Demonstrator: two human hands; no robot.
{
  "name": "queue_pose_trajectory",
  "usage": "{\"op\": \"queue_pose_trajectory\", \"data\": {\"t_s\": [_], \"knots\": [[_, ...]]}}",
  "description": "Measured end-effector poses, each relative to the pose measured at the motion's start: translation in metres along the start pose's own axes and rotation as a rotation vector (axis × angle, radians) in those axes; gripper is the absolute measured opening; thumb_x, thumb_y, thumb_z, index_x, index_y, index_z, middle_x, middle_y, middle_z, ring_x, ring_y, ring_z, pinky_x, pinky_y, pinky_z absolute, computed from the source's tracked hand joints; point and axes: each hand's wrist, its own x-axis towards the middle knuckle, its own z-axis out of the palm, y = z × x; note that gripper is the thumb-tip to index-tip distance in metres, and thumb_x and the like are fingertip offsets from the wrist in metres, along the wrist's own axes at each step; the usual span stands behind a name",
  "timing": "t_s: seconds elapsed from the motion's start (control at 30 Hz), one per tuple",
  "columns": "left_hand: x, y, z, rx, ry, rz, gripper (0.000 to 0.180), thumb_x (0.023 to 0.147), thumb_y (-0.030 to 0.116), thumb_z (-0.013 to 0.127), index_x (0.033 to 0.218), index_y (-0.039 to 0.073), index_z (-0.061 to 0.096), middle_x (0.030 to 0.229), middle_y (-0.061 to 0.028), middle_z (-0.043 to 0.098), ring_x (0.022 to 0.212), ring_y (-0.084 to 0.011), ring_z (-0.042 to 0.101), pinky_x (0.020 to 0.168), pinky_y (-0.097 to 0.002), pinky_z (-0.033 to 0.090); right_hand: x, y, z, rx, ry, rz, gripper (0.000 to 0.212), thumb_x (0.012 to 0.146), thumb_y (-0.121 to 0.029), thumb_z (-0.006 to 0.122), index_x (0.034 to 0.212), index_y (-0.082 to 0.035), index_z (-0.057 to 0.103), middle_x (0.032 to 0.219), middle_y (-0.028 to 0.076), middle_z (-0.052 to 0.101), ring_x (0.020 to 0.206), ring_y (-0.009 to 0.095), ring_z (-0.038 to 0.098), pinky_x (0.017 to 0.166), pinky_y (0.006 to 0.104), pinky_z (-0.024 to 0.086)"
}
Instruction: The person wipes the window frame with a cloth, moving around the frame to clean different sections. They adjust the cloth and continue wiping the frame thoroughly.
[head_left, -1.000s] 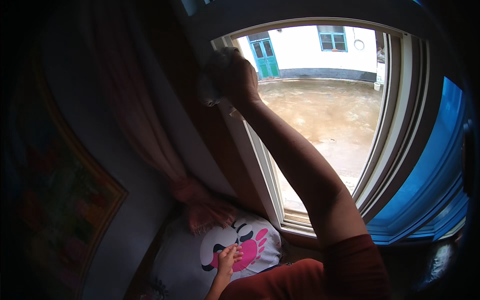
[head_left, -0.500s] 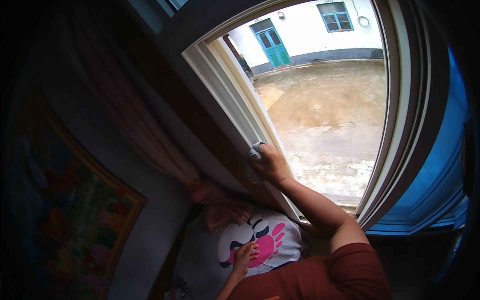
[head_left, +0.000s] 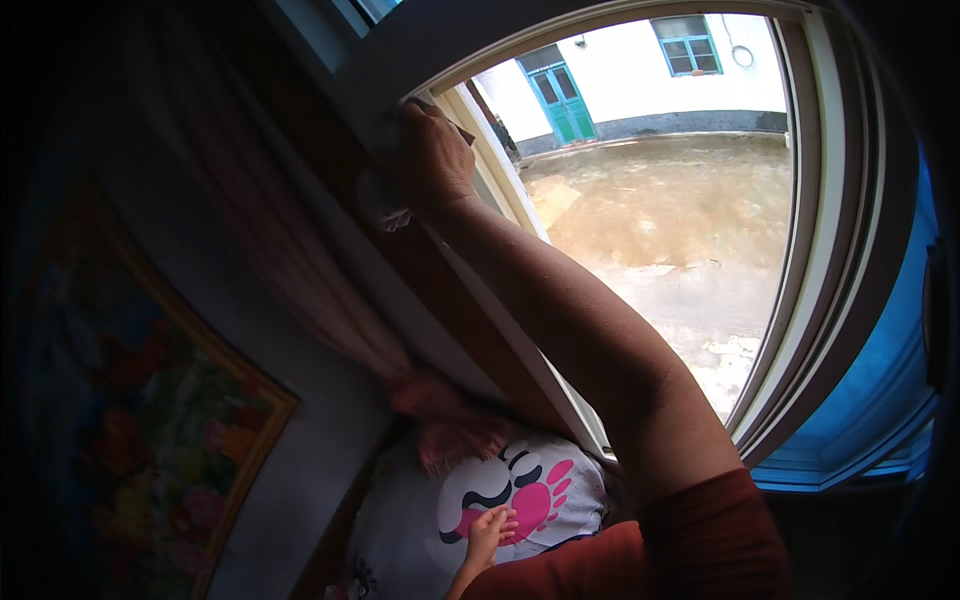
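My right hand (head_left: 432,160) is raised to the upper left of the window opening, its fingers closed around a crumpled light grey cloth (head_left: 390,212). The cloth is pressed at the white window frame (head_left: 484,185), and part of it hangs below the hand in shadow. Much of the frame's left side lies behind my right forearm. Low in the view, my left hand (head_left: 487,535) is held over a white cover (head_left: 400,530) printed with pink and black shapes. Its fingers are loosely bent and slightly apart, with nothing visible in them.
A pink curtain (head_left: 300,290), gathered at its lower end, hangs left of the window. Beyond it is a framed flower picture (head_left: 150,440). Blue material (head_left: 850,400) lies on the right. Outside are a courtyard (head_left: 660,210) and a white building with a green-blue door (head_left: 563,105).
My right hand has slid up and leftward along the window frame with the cloth, the arm reaching farther. My left hand has barely moved; its fingers are a little more bent.
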Motion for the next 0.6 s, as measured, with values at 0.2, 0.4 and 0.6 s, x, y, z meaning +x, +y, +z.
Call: {"op": "queue_pose_trajectory", "data": {"t_s": [0.2, 0.4, 0.6], "knots": [[0.004, 0.006, 0.005, 0.032, -0.027, 0.028, 0.026, 0.095, 0.017, 0.051, 0.115, 0.002, 0.056, 0.104, -0.0089, 0.064, 0.081, -0.0118, 0.062, 0.066, -0.0209, 0.05, -0.046, 0.025, -0.014, 0.036, -0.049, 0.045, 0.032, 0.076, -0.029, 0.068, 0.096, -0.005, 0.058, 0.098, 0.015, 0.061, 0.091, 0.035, 0.061, 0.075, 0.0433, 0.049], [0.007, 0.008, 0.011, 0.092, -0.045, 0.068, 0.028, 0.094, 0.018, 0.051, 0.117, 0.001, 0.055, 0.105, -0.0095, 0.064, 0.083, -0.0124, 0.062, 0.068, -0.0214, 0.049, -0.138, 0.077, -0.019, 0.02, -0.043, 0.057, 0.026, 0.078, -0.031, 0.063, 0.084, -0.007, 0.054, 0.086, 0.014, 0.057, 0.085, 0.036, 0.057, 0.069, 0.046, 0.046], [0.008, 0.005, 0.013, 0.171, -0.051, 0.045, 0.029, 0.094, 0.018, 0.051, 0.117, 0.001, 0.056, 0.105, -0.0081, 0.065, 0.083, -0.0115, 0.062, 0.068, -0.021, 0.049, -0.215, 0.134, -0.034, -0.08, -0.211, 0.123, 0.034, 0.069, -0.027, 0.07, 0.088, -0.007, 0.051, 0.088, 0.013, 0.054, 0.087, 0.034, 0.056, 0.069, 0.0445, 0.046]]}}
